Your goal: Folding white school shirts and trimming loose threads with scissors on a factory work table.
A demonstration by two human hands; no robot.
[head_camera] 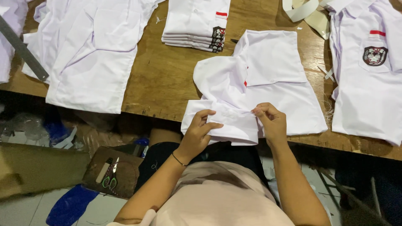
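The white shirt (268, 79) lies on the wooden table (167, 75) directly ahead of both hands, its near edge hanging just over the table's front lip where the hands meet it. By the look of it the folding is partway: one side is turned in over the body, a sleeve bunches up beyond the left hand, and the lower hem is doubled back under the fingers, but the shape is still loose and uneven next to the flat stack (197, 25) of folded shirts well beyond the left hand. Squaring the fold and flattening the bunched cloth seem to be what is left. The left hand (200, 132) rests on the near left corner of the shirt, wrist bent back, thumb and curled fingers pinching the doubled hem, a thin dark band at the wrist. The right hand (271, 121) sits just beside it to the right, fingers drawn together at the tips and nipping a small fold of the same hem, forearm coming up steeply from below. The two hands are close but not touching. An open shirt (88, 54) spreads far to the left of the left hand, another badge shirt (368, 83) lies right of the right hand, and scissors (111, 175) rest on a board down below the left forearm.
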